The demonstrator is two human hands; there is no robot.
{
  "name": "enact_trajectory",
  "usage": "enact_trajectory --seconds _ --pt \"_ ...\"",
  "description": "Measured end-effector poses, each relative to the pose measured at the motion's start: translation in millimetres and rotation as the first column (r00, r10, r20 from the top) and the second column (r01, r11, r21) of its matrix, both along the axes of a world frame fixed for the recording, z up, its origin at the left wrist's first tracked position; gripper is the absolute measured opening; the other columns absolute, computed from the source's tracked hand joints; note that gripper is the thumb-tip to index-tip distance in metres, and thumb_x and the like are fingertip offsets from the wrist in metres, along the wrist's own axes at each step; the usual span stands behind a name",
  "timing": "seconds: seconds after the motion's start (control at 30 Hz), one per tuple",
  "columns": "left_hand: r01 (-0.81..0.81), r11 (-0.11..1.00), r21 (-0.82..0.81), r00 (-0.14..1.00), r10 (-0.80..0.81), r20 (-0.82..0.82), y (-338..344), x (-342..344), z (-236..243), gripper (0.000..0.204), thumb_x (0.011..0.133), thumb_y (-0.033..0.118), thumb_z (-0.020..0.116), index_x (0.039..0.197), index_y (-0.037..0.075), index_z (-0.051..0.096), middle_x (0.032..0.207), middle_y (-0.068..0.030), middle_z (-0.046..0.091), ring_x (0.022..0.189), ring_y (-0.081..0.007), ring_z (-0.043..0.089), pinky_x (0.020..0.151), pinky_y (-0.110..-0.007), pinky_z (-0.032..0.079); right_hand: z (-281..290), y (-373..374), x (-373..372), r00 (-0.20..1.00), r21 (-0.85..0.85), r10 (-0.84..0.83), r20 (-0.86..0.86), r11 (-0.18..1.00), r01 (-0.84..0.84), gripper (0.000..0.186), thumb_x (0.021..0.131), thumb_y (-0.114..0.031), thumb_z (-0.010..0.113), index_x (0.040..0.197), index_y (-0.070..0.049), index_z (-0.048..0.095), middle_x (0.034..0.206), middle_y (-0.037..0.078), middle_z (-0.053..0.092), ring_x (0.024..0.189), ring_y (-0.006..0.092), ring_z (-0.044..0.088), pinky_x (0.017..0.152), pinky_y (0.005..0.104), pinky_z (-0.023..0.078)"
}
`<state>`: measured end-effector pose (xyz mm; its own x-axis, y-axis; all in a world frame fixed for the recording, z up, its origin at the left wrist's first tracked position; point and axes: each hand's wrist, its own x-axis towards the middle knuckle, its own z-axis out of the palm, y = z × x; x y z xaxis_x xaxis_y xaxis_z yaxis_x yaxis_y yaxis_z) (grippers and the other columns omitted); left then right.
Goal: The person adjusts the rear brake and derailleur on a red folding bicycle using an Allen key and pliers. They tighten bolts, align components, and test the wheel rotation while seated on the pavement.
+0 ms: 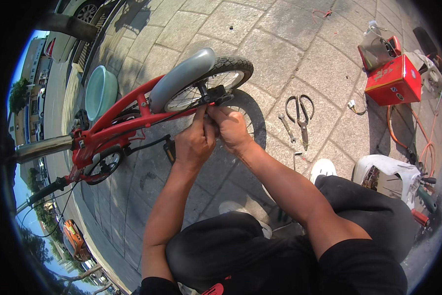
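Note:
A red bicycle [115, 123] stands in front of me, its spoked wheel [240, 69] under a grey mudguard [181, 73]. A black brake part [216, 94] sits beside the wheel, and a black cable follows the frame toward it. Just below that part my left hand [196, 140] is closed in a pinch. My right hand [232, 130] pinches right beside it, the fingers of both almost touching. Whatever lies between the fingertips is hidden by the hands.
On the paving to the right lie black-handled scissors [304, 129], a wrench [286, 129] and a small hex key [295, 158]. Farther right are a red box [394, 81], an orange hose [397, 130] and a white plastic-cased tool [390, 167]. A green basin [103, 92] stands behind the bicycle.

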<state>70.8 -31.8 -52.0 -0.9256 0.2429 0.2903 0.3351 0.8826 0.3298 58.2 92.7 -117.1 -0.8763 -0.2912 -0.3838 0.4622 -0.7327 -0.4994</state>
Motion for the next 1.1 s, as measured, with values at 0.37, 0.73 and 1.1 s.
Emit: enact_trajectory --seconds 0.37,0.73,1.1 --pt "-0.012 0.999 -0.031 1.0 0.013 0.01 5 3 -3 0.047 0.101 0.018 0.064 0.145 0.003 0.063 0.069 -0.0186 0.071 0.061 -0.0364 0.074 0.056 -0.046 0.059 -8 -2 0 0.999 -0.045 -0.023 0.032 0.999 0.024 0.023 0.106 -0.022 0.068 0.111 -0.001 0.074 0.092 0.003 0.071 0.078 0.0117 0.065 0.069 0.0284 0.053" --pt "-0.029 0.999 -0.024 1.0 0.029 0.008 5 1 -3 0.042 0.1 0.017 0.063 0.14 0.004 0.066 0.07 -0.0196 0.072 0.062 -0.0381 0.074 0.056 -0.048 0.059 -8 -10 2 0.993 -0.199 -0.077 0.085 0.976 0.093 0.02 0.106 -0.022 0.069 0.114 -0.003 0.072 0.096 0.003 0.07 0.084 0.0118 0.066 0.072 0.0273 0.053" --pt "-0.24 0.935 0.261 0.955 0.179 0.238 15 3 9 0.03 0.103 0.018 0.067 0.127 0.002 0.072 0.068 -0.0155 0.07 0.058 -0.0328 0.071 0.059 -0.042 0.055 -2 -11 2 0.984 -0.23 -0.106 0.14 0.964 0.137 0.02 0.108 -0.018 0.066 0.114 -0.001 0.071 0.094 0.005 0.071 0.084 0.0149 0.069 0.076 0.0303 0.056"
